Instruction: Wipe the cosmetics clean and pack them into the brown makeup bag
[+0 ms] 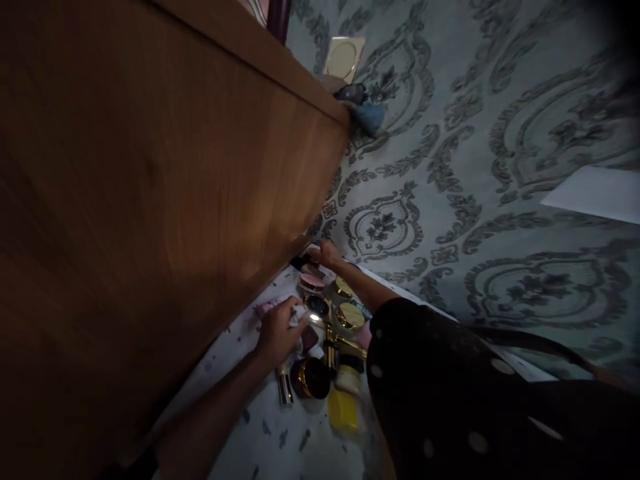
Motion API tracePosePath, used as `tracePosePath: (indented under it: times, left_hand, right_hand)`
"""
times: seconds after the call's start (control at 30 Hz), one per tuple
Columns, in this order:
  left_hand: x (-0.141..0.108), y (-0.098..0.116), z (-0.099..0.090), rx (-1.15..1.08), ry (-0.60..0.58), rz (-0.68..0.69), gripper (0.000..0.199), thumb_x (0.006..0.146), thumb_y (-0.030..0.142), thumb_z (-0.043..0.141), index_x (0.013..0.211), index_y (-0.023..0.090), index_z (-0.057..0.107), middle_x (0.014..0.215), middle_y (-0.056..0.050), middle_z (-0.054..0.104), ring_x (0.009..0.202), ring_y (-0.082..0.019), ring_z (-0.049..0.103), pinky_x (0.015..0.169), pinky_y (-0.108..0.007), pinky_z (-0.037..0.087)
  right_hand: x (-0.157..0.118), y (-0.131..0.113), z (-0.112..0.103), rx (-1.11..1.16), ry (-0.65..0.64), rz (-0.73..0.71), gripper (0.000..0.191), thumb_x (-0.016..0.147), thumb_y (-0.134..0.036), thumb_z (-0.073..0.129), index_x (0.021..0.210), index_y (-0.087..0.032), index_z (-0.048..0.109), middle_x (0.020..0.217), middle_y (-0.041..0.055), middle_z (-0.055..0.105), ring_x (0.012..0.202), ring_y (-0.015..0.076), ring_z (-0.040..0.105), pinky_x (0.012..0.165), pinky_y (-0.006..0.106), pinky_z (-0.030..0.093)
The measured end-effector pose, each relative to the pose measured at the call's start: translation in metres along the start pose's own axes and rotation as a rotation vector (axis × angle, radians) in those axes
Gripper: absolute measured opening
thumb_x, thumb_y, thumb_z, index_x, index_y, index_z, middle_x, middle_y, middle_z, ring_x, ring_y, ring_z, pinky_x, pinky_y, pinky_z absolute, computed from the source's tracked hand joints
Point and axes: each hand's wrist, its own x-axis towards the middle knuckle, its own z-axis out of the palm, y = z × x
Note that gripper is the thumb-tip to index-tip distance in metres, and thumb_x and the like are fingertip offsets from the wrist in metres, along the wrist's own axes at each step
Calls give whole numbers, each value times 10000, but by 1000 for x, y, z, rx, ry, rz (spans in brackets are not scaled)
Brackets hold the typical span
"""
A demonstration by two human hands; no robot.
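My left hand (pixel 279 332) is closed around a crumpled white tissue (pixel 299 315), low over a crowd of cosmetics. Close by it lie a round dark compact (pixel 317 307) with a bright glint at its edge and a pink round compact (pixel 312 283). At the far corner, my right hand (pixel 327 255) reaches in beside small dark items (pixel 301 261); its fingers are too small and dim to show whether they grip anything. Nearer to me stand a dark round jar (pixel 311 378) with gold trim, a gold-capped tube (pixel 285 387) and a yellow box (pixel 343 410).
A tall brown wooden panel (pixel 200 160) rises on the left. Patterned wallpaper (pixel 450 167) covers the right side, with a wall plate (pixel 344 59) and a blue cloth-like item (pixel 370 119) by the panel's edge. Gold round compacts (pixel 350 316) stand under my right arm.
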Motion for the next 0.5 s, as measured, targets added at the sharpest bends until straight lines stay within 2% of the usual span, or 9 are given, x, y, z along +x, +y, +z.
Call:
tracePosePath:
  times: [0.1,0.2,0.3,0.37,0.43,0.5]
  left_hand:
    - [-1,0,0,38,-14,33,24,864,227,566,863,218,589,772,19,655,711,-149,600,696,-248,418]
    - [-1,0,0,71,-23,64,34,852,189,587,857,222,584,841,1,687,779,-163,628,737,-255,439]
    - [-2,0,0,86,-29,83,57,842,174,605,855,224,581,857,-4,694,799,-170,637,744,-255,444]
    - [-2,0,0,84,-30,79,52,846,175,602,859,220,581,851,-5,693,795,-170,640,736,-255,441]
    - [-2,1,-1,76,-32,70,35,858,183,590,864,217,581,848,-4,693,796,-169,643,730,-253,437]
    - [-3,1,-2,70,-34,64,19,877,201,575,873,218,583,857,0,695,812,-165,647,735,-250,434]
  right_hand:
    - [9,-3,16,-37,-124,31,297,944,-371,598,1137,-148,633,1134,85,662,987,201,650,874,410,544]
    - [9,-3,19,-50,-202,32,271,945,-352,603,1123,-150,631,1123,72,657,976,191,649,860,405,552]
    - [3,-4,12,-28,-237,11,194,898,-306,661,997,-139,661,1006,56,690,922,182,656,842,374,539]
    - [-4,-7,3,11,-249,-1,108,807,-238,736,832,-153,674,854,39,709,863,188,661,810,321,516]
    - [-12,-11,-6,67,-241,1,116,719,-177,773,711,-179,657,746,34,705,829,200,662,773,282,492]
    - [-21,-14,-17,140,-206,17,127,687,-166,774,699,-188,649,733,40,705,830,209,660,755,269,482]
